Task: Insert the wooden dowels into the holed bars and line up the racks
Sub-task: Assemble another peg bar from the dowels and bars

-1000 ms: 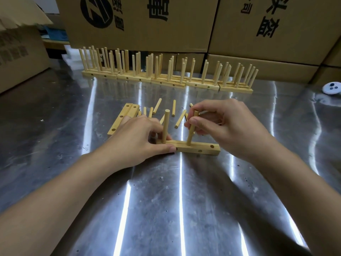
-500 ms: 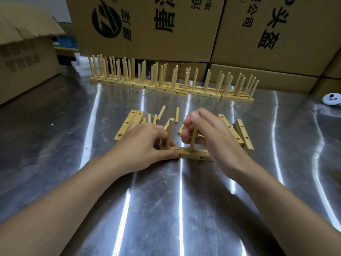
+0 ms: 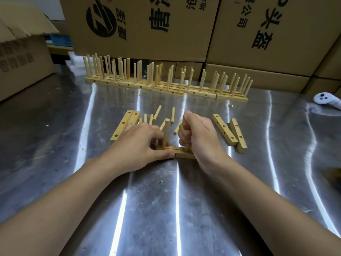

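A holed wooden bar (image 3: 181, 153) lies flat on the steel table in front of me. My left hand (image 3: 140, 145) grips its left end, thumb along the front edge. One dowel (image 3: 165, 134) stands upright in the bar beside my left fingers. My right hand (image 3: 197, 135) is wrapped in a fist round a second dowel (image 3: 186, 149), whose lower end meets the bar; most of it is hidden in the fist. Loose dowels (image 3: 156, 113) lie behind my hands. Finished racks (image 3: 166, 84) stand in a row at the back.
Two bare holed bars (image 3: 127, 124) lie at the left, two more bars (image 3: 230, 133) at the right. Cardboard boxes (image 3: 140, 24) wall off the back and the left. A white controller (image 3: 325, 98) rests at the far right edge.
My right hand went from pinching the second dowel near its top to closing in a fist round it, lower on the bar. The camera view has tilted down and nearer.
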Demonstrator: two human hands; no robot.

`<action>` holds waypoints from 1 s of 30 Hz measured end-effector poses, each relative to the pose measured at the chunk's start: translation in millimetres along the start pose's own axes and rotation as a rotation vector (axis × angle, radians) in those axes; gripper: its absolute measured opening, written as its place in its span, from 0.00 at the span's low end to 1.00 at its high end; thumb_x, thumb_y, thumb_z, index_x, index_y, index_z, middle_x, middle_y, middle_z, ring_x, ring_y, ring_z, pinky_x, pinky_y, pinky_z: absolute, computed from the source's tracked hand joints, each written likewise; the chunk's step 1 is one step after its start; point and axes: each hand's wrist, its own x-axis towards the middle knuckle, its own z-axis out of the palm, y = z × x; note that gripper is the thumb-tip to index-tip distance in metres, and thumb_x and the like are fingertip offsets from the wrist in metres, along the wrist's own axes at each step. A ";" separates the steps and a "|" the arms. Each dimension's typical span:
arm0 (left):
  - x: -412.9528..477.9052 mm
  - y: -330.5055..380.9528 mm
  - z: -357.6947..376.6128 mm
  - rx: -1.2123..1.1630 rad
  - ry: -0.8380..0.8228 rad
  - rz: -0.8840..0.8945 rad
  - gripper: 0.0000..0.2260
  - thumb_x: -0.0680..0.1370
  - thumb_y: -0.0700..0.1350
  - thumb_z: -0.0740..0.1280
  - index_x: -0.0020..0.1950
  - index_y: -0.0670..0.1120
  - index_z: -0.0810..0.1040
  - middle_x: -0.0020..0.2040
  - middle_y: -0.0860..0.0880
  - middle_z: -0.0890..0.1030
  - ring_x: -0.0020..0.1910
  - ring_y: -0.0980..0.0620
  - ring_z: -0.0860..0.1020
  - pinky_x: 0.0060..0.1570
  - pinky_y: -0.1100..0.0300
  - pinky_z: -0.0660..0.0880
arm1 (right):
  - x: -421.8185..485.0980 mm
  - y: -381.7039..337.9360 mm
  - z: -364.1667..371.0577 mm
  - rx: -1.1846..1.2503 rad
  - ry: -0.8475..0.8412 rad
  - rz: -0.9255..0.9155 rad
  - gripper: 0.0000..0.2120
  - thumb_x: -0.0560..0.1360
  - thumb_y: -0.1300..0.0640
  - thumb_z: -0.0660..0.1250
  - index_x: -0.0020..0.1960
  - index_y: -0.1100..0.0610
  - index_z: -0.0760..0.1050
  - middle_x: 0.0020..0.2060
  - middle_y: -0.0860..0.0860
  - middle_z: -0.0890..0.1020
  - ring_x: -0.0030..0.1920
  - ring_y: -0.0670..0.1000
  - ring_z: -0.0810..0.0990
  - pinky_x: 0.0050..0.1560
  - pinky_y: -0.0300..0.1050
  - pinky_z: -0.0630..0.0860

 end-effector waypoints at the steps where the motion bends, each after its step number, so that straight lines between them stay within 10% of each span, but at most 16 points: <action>1: -0.7 0.5 -0.3 0.002 -0.006 -0.001 0.16 0.73 0.68 0.73 0.51 0.58 0.87 0.46 0.57 0.82 0.51 0.55 0.77 0.59 0.48 0.69 | -1.5 -0.3 0.7 -0.004 0.003 0.001 0.23 0.88 0.55 0.55 0.33 0.50 0.62 0.28 0.49 0.61 0.31 0.49 0.57 0.32 0.47 0.56; 16: 4.1 4.5 2.2 -0.131 -0.024 -0.019 0.10 0.72 0.61 0.79 0.49 0.59 0.88 0.46 0.62 0.84 0.53 0.58 0.78 0.65 0.46 0.70 | -2.7 3.4 3.0 0.039 0.014 -0.040 0.24 0.88 0.55 0.57 0.33 0.52 0.61 0.28 0.49 0.60 0.30 0.48 0.56 0.30 0.42 0.57; 22: 6.1 3.2 2.7 -0.087 -0.030 -0.007 0.09 0.72 0.62 0.79 0.48 0.61 0.88 0.46 0.69 0.81 0.53 0.63 0.76 0.60 0.52 0.66 | 2.8 0.1 -17.9 -0.037 0.124 -0.076 0.28 0.86 0.36 0.53 0.42 0.54 0.79 0.37 0.53 0.82 0.41 0.52 0.81 0.50 0.53 0.76; 30: 5.2 -2.2 -4.1 -0.069 -0.096 -0.009 0.09 0.71 0.67 0.77 0.45 0.65 0.86 0.49 0.72 0.81 0.54 0.67 0.73 0.58 0.56 0.62 | 22.8 22.7 -68.1 -0.750 0.280 -0.096 0.05 0.84 0.54 0.66 0.53 0.49 0.80 0.46 0.42 0.82 0.45 0.36 0.78 0.40 0.29 0.70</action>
